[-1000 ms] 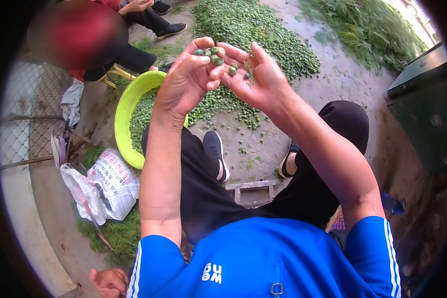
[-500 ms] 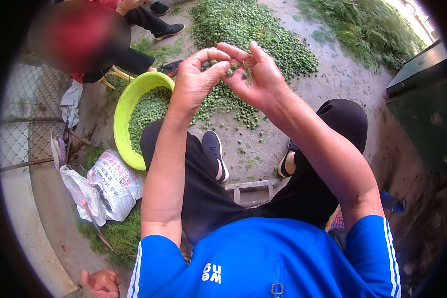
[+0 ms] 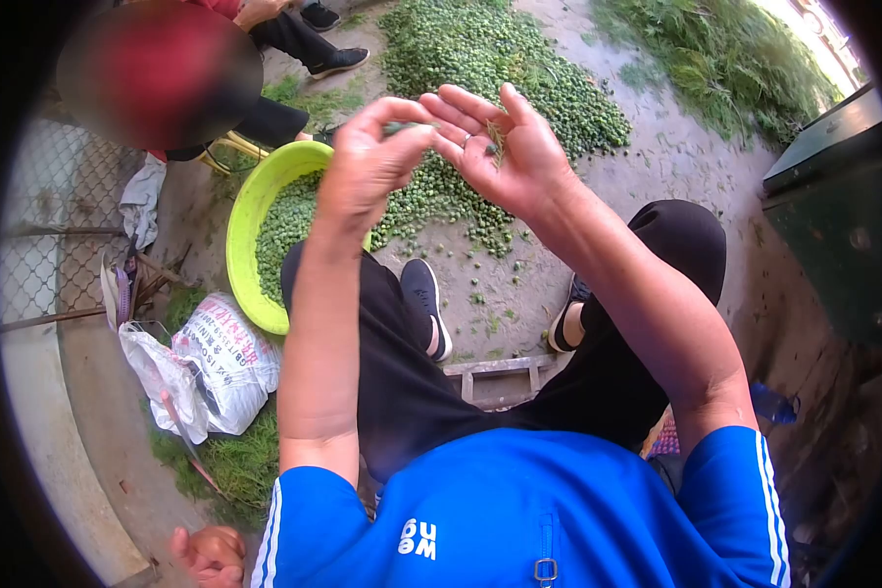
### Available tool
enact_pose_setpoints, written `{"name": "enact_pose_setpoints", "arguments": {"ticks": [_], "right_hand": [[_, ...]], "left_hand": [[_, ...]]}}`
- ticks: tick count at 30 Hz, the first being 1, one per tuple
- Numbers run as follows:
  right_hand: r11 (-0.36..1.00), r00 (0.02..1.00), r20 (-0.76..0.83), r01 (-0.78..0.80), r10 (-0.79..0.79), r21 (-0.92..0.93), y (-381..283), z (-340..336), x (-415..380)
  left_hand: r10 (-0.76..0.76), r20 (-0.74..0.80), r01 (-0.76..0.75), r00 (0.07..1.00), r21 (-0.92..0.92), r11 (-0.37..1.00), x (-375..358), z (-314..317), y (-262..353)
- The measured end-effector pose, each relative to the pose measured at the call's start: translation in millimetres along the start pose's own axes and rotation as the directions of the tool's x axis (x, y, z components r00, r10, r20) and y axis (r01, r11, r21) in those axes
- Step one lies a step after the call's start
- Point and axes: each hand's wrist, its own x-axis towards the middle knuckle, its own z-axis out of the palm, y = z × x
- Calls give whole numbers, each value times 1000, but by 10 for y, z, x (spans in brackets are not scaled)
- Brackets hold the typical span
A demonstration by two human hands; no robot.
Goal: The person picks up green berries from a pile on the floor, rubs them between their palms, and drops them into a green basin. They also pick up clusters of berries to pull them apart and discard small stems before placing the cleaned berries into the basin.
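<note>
My left hand (image 3: 363,162) is curled above the rim of the lime-green basin (image 3: 240,235), its fingers bent round something greenish, blurred by motion. Palm up, my right hand (image 3: 519,162) has its fingers spread, and a small green sprig (image 3: 497,144) and a dark bit or two lie on the palm. Green round fruits (image 3: 289,230) partly fill the basin. Beneath and beyond both hands, a large pile of the same fruits (image 3: 480,59) covers the ground.
A person in red (image 3: 157,78) sits at the upper left. White sacks (image 3: 227,363) stand on the left, leafy branches (image 3: 715,59) lie at the upper right, and a dark green metal box (image 3: 833,216) is on the right. Another hand (image 3: 211,554) shows at the lower left.
My left hand has moved slightly left, away from my right palm, and turned. The several fruits between my hands are no longer visible there.
</note>
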Motion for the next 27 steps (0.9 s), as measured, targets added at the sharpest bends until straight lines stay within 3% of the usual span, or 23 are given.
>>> {"name": "enact_pose_setpoints", "arguments": {"ticks": [1, 4, 5, 6, 7, 8, 9, 11, 13, 14, 15, 17, 19, 27], "right_hand": [[982, 940, -301, 121, -160, -143, 50, 178, -15], [983, 959, -236, 126, -155, -133, 19, 151, -28], [985, 965, -218, 119, -144, -126, 10, 162, -29], [985, 966, -215, 122, -146, -123, 4, 184, -26], [984, 970, -189, 128, -151, -126, 11, 212, -24], [983, 974, -165, 134, -154, -129, 24, 233, -20], [983, 975, -162, 133, -153, -126, 35, 252, -17], [985, 980, -129, 142, -154, -102, 38, 285, -12], [985, 980, -126, 143, -155, -96, 44, 296, -9], [986, 981, -123, 141, -152, -90, 55, 297, -4], [987, 981, -124, 136, -147, -90, 65, 288, 2], [987, 984, -110, 125, -136, -102, 69, 266, 11], [988, 986, -107, 118, -129, -102, 58, 255, 5], [975, 985, -103, 114, -136, -193, -15, 325, -87]], "left_hand": [[18, -55, -17, 998, 6, 1000, -47, -116, 79], [115, -241, -77, 964, 162, 984, -234, -649, 318], [129, -309, -35, 942, 294, 955, -317, -862, 379], [136, -356, 83, 925, 536, 840, -382, -1141, 408], [144, -432, 225, 890, 692, 686, -495, -1251, 457], [401, -237, 143, 885, 958, 250, -562, -1683, 339], [521, 60, 93, 851, 960, -263, -596, -1750, 333], [509, -16, 149, 860, 964, -220, -702, -1857, 287], [491, -95, 204, 866, 963, -174, -666, -1441, 410], [439, -201, 119, 876, 971, 208, -589, -1065, 471], [351, -281, 38, 893, 826, 562, -529, -718, 496], [330, -120, -154, 936, 704, 693, -444, -186, 462], [397, 20, -296, 918, 701, 649, -340, 177, 336], [413, 73, -337, 908, 712, 616, -115, 625, 153]]}}
